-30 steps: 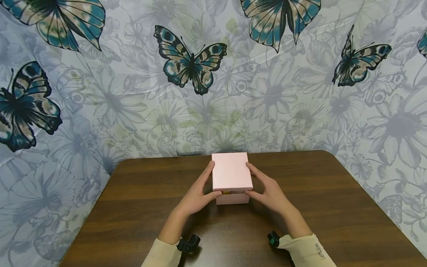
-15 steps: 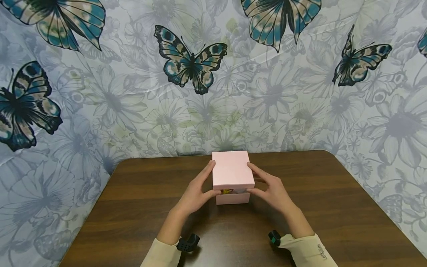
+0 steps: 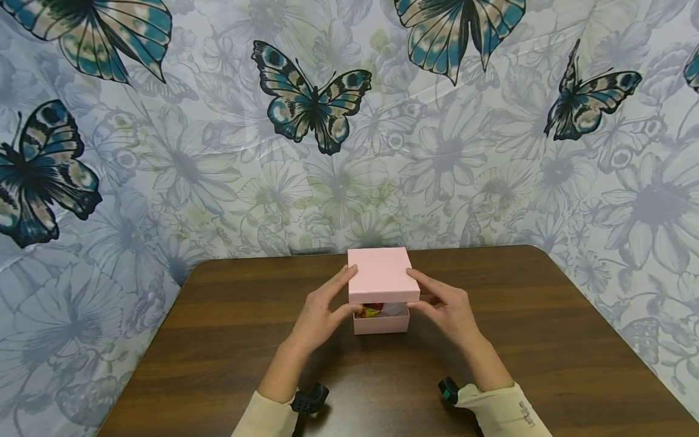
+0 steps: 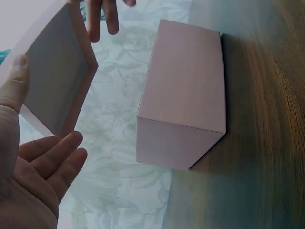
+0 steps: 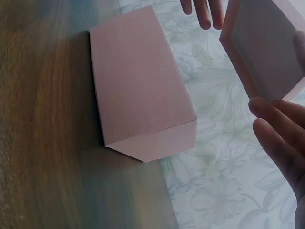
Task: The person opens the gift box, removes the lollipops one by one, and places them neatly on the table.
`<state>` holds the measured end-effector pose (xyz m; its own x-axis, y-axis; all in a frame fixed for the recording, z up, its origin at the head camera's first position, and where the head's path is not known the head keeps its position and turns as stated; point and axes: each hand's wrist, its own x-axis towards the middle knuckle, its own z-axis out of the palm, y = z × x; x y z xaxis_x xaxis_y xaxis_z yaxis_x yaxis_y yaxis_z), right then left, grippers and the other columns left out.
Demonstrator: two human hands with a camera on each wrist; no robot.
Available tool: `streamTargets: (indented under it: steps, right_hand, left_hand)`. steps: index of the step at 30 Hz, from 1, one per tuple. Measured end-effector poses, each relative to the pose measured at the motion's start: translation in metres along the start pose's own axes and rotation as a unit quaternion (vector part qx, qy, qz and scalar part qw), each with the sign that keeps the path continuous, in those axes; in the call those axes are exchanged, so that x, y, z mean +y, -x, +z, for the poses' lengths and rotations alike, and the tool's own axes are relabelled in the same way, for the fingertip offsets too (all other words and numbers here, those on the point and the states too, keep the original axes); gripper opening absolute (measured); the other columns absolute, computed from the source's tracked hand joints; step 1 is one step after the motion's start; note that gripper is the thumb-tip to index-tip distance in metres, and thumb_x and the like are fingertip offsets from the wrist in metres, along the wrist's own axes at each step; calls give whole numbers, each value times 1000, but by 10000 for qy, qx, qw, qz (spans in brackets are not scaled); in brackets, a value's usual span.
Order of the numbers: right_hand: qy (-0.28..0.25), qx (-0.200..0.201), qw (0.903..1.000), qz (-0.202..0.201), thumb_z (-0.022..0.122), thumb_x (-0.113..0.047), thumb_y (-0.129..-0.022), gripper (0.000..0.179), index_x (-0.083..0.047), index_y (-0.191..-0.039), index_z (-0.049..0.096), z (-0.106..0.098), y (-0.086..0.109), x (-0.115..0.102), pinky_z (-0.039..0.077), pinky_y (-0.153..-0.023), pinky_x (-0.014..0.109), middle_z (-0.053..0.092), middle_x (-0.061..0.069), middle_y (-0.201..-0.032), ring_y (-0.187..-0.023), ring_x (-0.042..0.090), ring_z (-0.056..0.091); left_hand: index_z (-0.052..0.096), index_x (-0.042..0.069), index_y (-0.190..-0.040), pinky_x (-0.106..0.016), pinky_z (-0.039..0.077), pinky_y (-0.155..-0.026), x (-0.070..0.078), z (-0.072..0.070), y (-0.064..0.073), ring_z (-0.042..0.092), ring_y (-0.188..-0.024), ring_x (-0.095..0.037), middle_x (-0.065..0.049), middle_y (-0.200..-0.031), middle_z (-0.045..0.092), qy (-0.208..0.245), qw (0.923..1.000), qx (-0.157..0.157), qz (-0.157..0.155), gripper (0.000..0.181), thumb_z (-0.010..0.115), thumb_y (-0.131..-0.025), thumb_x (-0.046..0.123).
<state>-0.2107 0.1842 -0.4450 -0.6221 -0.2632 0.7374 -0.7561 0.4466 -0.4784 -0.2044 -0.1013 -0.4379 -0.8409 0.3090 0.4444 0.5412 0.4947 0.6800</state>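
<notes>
Both hands hold a pink box lid [image 3: 379,272] by its sides, raised above the pink box [image 3: 381,325]. My left hand [image 3: 321,309] grips the lid's left edge between thumb and fingers. On the opposite edge, my right hand [image 3: 448,303] does the same. Through the gap, yellow and red wrapped bits [image 3: 371,311] and something whitish show inside the box. The wrist views show the pale hollow underside of the lid [image 4: 59,71], slanted and apart from the box [image 5: 138,76], which stands on the table.
The brown wooden table [image 3: 246,364] ends just behind the box. A backdrop cloth [image 3: 437,182] printed with butterflies and flowers rises beyond its far edge. A dark band with a small device [image 3: 309,399] sits at the left wrist, another device [image 3: 449,391] at the right.
The lid has been lifted higher off the box by both hands, widening the gap at the front. More of the colourful contents now shows. The box has stayed in place.
</notes>
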Motion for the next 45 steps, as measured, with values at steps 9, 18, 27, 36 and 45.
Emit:
streamTargets:
  steps: [9, 18, 27, 36, 45]
  right_hand:
    - [89, 662, 9965, -506, 86, -8, -67, 61, -5, -126, 69, -1, -4, -8, 53, -55, 13, 77, 12, -86, -63, 0, 64]
    - [388, 951, 9908, -876, 67, -44, -85, 56, -3, -123, 70, 0, -7, -11, 46, -50, 13, 73, 3, -77, -55, 0, 50]
    - [896, 1153, 9854, -880, 62, -54, -85, 58, -9, -120, 73, -1, -9, -15, 42, -50, 12, 77, 7, -87, -54, -1, 47]
    - [228, 986, 9922, -726, 61, -34, -95, 44, -4, -125, 69, 0, -11, -17, 48, -59, 9, 72, 10, -106, -72, 1, 60]
    - [-138, 1027, 9926, -631, 66, -30, -90, 43, -1, -122, 71, 5, -11, -18, 43, -66, 14, 74, 15, -112, -94, 13, 63]
  left_hand:
    - [57, 24, -143, -48, 50, -104, 2, -1, 0, 56, -133, -26, -7, -148, 55, -257, 9919, 774, 976, 63, 78, -84, 18]
    - [61, 18, -138, -46, 52, -102, 4, 0, -1, 59, -130, -28, -10, -146, 57, -62, 9846, 1117, 1340, 59, 79, -81, 14]
    - [61, 18, -137, -38, 50, -108, 7, -1, -2, 58, -132, -26, -9, -146, 56, 42, 9827, 1113, 1482, 56, 76, -84, 16]
    - [63, 17, -134, -38, 52, -103, 6, -2, -3, 62, -125, -23, -7, -142, 61, 48, 9785, 1334, 1572, 50, 75, -85, 18]
    - [66, 15, -131, -26, 56, -91, 6, -1, -4, 67, -103, -17, -4, -124, 72, 299, 9784, 1512, 1375, 45, 74, -87, 14]
